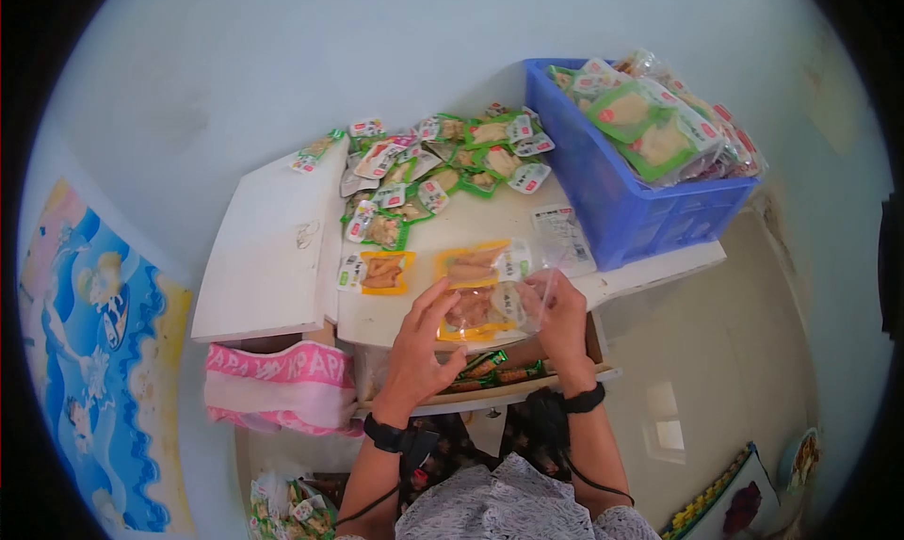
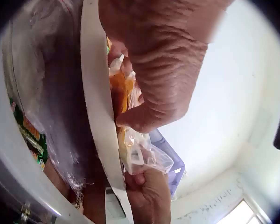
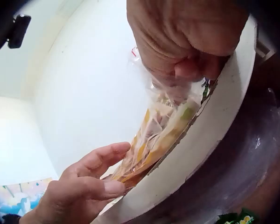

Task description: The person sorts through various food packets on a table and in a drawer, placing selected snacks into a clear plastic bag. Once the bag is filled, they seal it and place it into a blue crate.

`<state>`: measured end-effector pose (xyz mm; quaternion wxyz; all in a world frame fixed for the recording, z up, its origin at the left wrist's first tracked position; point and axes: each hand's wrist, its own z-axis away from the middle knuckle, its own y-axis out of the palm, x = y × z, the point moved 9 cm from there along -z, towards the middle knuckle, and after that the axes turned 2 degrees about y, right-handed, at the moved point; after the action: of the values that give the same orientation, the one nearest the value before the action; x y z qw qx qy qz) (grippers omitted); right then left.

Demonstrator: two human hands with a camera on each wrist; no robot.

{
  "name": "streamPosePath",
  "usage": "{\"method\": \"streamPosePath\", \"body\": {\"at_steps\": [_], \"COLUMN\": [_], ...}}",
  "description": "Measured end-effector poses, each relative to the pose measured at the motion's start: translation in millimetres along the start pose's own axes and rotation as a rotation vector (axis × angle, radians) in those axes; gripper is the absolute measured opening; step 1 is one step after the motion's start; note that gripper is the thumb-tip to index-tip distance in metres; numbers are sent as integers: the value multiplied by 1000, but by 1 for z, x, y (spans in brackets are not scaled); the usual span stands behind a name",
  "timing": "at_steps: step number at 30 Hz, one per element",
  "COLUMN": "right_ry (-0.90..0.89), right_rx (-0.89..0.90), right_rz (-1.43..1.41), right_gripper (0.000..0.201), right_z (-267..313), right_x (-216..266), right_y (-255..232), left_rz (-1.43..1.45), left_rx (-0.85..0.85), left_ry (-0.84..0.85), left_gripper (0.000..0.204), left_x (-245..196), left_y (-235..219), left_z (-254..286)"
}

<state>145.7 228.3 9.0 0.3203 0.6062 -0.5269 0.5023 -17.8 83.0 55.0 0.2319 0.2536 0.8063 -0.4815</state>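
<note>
A clear plastic bag (image 1: pixel 530 298) holding yellow-edged food packets (image 1: pixel 471 309) lies over the front of the white table. My right hand (image 1: pixel 562 323) pinches the bag's right end, its thumb and fingertips gathered on the film in the right wrist view. At the other end my left hand (image 1: pixel 419 356) has thumb and fingers spread, the fingertips by the packets' edge; the left wrist view shows its thumb beside the orange film (image 2: pixel 119 91). Another yellow packet (image 1: pixel 384 273) lies to the left on the tabletop.
Green-edged packets (image 1: pixel 410 206) are heaped at the table's back. A blue crate (image 1: pixel 612 206) full of packets stands at the right. Below the table edge, a drawer (image 1: pixel 556 382) holds green-wrapped packets. Pink-and-white cloth (image 1: pixel 282 394) hangs at the left.
</note>
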Motion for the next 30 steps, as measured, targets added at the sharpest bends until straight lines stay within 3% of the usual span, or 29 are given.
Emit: {"method": "streamPosePath", "body": {"at_steps": [3,6,9,15,21,24,27,30], "right_ry": [21,42,68,-9,52,95,182,174], "right_rx": [4,-33,-66,-83,-79,-68,-93,-174], "right_rz": [-59,-192,-193,-200,-254,-397,-556,-638], "right_gripper": [12,12,12,7,7,11,14,19], "right_z": [6,12,12,10,12,14,20,37], "right_x": [-3,-2,-3,-4,-6,-7,-23,-23], "right_y": [-12,-20,-22,-24,-26,-29,-37,-52], "left_rz": [-81,-62,-427,-700,-619,-528,-155,60], "left_rx": [-111,-292,-293,-165,-178,-251,-351,-177], "left_ry": [64,-151,-138,-321,-223,-390,-218,175], "left_gripper": [61,61,64,67,38,32,32,38], "left_x": [3,40,62,102,96,86,41,-31], "left_y": [-21,-48,-66,-52,-52,-64,-77,-74], "left_z": [3,6,-8,-32,-33,-18,-11,-11]}}
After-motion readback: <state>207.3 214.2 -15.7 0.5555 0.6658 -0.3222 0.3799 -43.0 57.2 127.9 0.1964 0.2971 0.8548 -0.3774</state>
